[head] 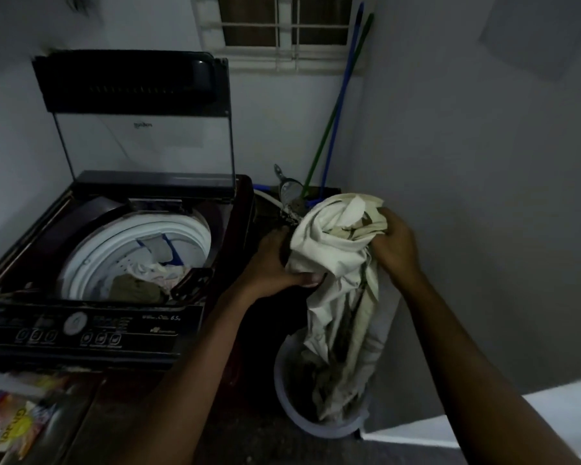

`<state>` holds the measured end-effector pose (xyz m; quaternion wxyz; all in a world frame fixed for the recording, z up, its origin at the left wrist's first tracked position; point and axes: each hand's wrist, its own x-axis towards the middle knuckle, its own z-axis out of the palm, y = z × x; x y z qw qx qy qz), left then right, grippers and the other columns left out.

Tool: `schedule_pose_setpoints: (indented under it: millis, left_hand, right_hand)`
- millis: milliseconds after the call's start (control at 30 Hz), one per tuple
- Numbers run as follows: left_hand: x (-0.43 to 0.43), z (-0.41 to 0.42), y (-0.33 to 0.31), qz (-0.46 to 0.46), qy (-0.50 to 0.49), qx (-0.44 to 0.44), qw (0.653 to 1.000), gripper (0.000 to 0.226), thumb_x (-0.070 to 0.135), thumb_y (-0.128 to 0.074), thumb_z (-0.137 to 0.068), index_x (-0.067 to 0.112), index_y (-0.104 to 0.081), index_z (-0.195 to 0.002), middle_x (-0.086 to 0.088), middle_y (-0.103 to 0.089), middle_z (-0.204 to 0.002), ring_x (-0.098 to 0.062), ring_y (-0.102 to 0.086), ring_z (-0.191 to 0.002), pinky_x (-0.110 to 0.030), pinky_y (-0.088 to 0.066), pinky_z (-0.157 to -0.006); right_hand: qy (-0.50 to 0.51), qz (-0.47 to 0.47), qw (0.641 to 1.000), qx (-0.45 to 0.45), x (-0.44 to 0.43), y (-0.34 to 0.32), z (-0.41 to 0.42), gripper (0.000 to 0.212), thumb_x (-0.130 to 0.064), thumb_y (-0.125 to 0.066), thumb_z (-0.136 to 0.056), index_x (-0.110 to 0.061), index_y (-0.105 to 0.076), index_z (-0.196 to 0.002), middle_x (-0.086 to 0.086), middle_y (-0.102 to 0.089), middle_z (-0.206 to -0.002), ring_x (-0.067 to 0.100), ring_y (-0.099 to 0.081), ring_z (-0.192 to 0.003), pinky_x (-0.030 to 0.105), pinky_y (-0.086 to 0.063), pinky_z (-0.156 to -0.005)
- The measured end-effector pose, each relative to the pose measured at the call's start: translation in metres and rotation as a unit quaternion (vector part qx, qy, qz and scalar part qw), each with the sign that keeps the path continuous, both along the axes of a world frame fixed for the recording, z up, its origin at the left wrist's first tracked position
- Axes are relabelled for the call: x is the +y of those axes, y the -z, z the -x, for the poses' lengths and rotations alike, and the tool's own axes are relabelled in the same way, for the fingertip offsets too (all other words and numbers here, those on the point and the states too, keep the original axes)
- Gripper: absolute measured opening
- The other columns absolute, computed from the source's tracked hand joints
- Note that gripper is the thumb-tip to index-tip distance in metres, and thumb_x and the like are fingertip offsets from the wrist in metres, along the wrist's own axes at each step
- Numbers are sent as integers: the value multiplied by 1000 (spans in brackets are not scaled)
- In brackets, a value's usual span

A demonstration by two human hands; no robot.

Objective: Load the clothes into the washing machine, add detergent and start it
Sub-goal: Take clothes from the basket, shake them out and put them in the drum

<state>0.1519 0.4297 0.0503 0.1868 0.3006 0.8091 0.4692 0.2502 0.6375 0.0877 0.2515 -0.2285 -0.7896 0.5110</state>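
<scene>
Your left hand (275, 263) and right hand (396, 243) both grip the same cream cloth (336, 250), fingers curled into the bunched top. Left holds its near-left side, right clamps the far-right side. The rest of the cloth hangs down between your forearms into the white bucket (329, 431) directly below your hands. The washing machine (91, 333) is left of your left hand, with its lid (131, 82) up. Some clothes (141, 283) are already in the drum. A colourful packet (10, 421) is far down-left of your left arm. Two broom sticks (336, 105) lean on the wall beyond your hands.
</scene>
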Motion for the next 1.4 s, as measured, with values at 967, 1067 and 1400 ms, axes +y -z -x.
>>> schedule_pose_setpoints:
  millis: [967, 1067, 1400]
  left_hand:
    - [1, 6, -16, 8, -308, 87, 947, 43, 19, -64, -81, 5, -61, -122, -17, -63, -121, -33, -62, -110, -41, -53, -88]
    - [16, -13, -1, 28, -161, 94, 982, 66, 27, -67, -80, 15, -44, -140, -10, -50, -138, -29, -54, -123, -45, -48, -99]
    - [28, -21, -24, -127, -170, 32, 977, 96, 43, -92, -53, 20, -49, -136, 9, -59, -127, -4, -57, -116, -18, -44, -96]
  right_hand:
    - [95, 110, 989, -22, -1, 38, -23, 30, 2, -76, -69, -20, -55, -69, -3, -57, -70, 13, -51, -67, 22, -44, -60]
    - [104, 127, 986, 32, -16, 7, -2, 28, 0, -67, -76, -23, -54, -68, -7, -56, -69, 11, -51, -66, 19, -44, -57]
    - [-171, 322, 931, -14, -47, -51, 25, 52, -7, -46, -63, -1, -65, -112, 9, -69, -99, 22, -66, -88, 26, -56, -67]
